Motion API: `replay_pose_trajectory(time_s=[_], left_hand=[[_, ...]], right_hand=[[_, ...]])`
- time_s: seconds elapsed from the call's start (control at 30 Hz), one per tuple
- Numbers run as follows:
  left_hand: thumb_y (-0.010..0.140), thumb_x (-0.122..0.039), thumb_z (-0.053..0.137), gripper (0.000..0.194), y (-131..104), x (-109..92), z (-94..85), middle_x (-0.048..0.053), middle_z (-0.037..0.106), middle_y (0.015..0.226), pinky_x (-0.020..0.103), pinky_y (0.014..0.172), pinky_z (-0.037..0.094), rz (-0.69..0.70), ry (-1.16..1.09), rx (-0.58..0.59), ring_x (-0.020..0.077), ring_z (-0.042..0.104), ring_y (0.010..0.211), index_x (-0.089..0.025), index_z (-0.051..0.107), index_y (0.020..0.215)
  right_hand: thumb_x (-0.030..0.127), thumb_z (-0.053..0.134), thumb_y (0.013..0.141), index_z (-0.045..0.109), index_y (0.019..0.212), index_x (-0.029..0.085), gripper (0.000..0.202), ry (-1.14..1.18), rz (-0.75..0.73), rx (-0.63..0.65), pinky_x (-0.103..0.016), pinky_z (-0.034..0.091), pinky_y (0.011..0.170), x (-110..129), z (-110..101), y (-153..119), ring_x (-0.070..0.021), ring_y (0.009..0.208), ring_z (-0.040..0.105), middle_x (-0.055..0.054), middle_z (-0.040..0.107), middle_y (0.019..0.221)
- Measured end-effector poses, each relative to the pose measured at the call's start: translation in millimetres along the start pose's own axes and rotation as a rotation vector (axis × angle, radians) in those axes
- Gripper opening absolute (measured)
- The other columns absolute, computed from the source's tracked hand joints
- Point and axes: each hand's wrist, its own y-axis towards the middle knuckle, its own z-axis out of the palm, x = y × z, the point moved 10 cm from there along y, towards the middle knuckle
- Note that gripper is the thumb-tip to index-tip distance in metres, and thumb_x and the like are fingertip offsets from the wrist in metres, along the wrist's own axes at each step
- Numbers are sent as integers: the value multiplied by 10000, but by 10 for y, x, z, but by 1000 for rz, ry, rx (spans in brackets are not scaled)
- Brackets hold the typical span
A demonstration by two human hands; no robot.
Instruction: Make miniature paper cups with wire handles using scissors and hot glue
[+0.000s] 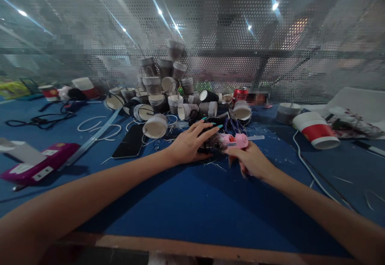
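My right hand (248, 158) is wrapped around a pink hot glue gun (236, 140), and a clear glue stick (257, 137) sticks out of its back end. The gun's nose points left, toward my left hand (192, 140). With fingers stretched over the top and thumb below, that hand grips a dark, roundish object (213, 141) against the table. Its shape is mostly covered by my fingers, so I cannot tell its kind. Just behind the glue gun lie blue-handled pliers (233, 126). Thin clear strands are scattered around both hands.
Many wrapped paper cups (152, 84), several with wire handles, are piled at the back by a perforated metal screen (222, 36). A phone (128, 141) and a purple packet (42, 164) lie left. A red can (240, 93) stands behind; a red-and-white cup (317, 130) lies right.
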Motion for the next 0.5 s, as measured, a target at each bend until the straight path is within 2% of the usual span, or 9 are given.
replay_pose_trajectory(time_s=[0.13,0.37,0.5], left_hand=[[783,-436,551,675,6,-21,-26,150,418,1314,508,977,414,11,6,-13,338,337,1270,-190,282,1351],[783,-436,551,663,14,-25,-26,145,416,1318,507,988,401,8,6,-2,332,341,1270,-190,293,1343],[779,-438,557,672,6,-20,-29,147,416,1319,508,996,391,5,7,-6,330,332,1276,-187,293,1343]], right_hand=[[325,547,719,511,502,197,255,10,-19,-7,-204,297,247,35,-6,-2,-99,230,397,56,382,262],[318,531,723,405,397,202,368,-15,-8,-34,-188,273,244,-5,-32,38,-73,218,360,55,377,256],[313,530,722,436,421,201,335,-4,10,-10,-195,268,233,-16,-8,14,-86,218,381,49,390,263]])
